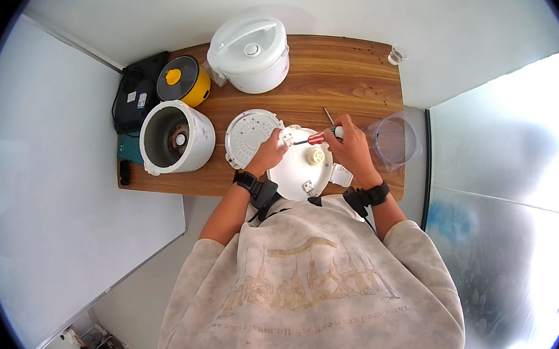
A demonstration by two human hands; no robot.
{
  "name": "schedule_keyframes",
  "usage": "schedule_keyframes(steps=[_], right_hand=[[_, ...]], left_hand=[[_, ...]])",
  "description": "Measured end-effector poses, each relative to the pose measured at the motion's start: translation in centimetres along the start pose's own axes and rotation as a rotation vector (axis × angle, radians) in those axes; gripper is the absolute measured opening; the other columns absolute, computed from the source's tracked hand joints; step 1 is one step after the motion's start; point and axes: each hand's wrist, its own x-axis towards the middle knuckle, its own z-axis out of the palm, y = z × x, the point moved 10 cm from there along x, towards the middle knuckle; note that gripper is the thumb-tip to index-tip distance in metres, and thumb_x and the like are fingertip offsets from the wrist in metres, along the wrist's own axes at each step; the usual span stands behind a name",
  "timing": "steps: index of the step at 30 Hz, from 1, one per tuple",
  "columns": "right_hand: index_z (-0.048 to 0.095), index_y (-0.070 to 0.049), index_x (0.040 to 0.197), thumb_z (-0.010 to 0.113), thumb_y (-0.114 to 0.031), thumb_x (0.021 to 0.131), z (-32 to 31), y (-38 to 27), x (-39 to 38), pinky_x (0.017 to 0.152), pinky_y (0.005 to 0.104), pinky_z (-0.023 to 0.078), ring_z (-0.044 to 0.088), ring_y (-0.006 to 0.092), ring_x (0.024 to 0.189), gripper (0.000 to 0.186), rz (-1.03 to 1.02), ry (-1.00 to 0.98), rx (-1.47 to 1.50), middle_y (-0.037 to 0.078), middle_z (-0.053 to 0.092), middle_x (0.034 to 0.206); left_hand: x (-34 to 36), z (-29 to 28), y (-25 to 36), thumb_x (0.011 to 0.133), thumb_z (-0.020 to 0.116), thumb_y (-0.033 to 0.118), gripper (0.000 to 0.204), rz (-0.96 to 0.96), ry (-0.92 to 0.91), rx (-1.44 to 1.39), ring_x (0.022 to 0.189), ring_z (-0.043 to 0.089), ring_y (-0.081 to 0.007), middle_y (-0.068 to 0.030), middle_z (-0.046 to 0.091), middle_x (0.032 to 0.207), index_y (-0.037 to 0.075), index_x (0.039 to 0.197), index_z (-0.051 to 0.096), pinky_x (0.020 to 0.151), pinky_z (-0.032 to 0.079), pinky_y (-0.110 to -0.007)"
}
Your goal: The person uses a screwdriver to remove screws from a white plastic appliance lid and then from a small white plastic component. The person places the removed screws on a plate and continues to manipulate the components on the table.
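Observation:
My right hand is closed round a screwdriver with a red and clear handle. Its dark shaft points left, toward a small white plastic bracket near the rim of a round white lid piece. The fingers of my left hand pinch that bracket. On the lid piece are a cream round knob and a second white bracket; a white latch flap juts from its right side. A white perforated disc lies beside my left hand, partly covered by it.
An open white rice cooker body stands at the left; a lidded one stands farther back. Between them are a yellow pot and a black case. A clear container sits at the right edge, a thin metal rod beyond my right hand.

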Motion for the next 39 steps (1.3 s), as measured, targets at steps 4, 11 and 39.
schedule_keyframes(steps=[4,11,39], right_hand=[[0.050,-0.002,0.099,0.066,-0.023,0.087,-0.2,-0.7,0.0,0.069,0.0478,0.049,0.063,0.0436,0.079,0.029,-0.048,0.017,-0.040,0.023,0.065,0.085],[0.049,-0.003,0.099,0.066,-0.023,0.087,-0.2,0.1,-0.2,0.068,0.0480,0.049,0.063,0.0436,0.079,0.028,-0.011,0.023,-0.046,0.023,0.065,0.086],[0.051,-0.002,0.098,0.067,-0.022,0.087,0.0,0.2,-0.2,0.068,0.0467,0.049,0.063,0.0425,0.079,0.028,-0.022,0.021,-0.011,0.023,0.065,0.086]], left_hand=[[0.0,0.1,-0.3,0.092,0.061,0.020,0.056,-0.012,-0.008,-0.010,0.112,0.059,-0.0461,-0.0292,0.061,0.120,0.007,0.140,0.034,0.095,0.047,-0.047],[-0.1,0.0,0.1,0.092,0.061,0.018,0.056,0.016,-0.005,-0.020,0.111,0.059,-0.0460,-0.0293,0.062,0.118,0.006,0.139,0.034,0.095,0.047,-0.048],[-0.3,-0.1,0.4,0.092,0.060,0.020,0.059,-0.045,-0.031,-0.017,0.115,0.058,-0.0439,-0.0291,0.060,0.122,0.006,0.142,0.033,0.097,0.046,-0.045]])
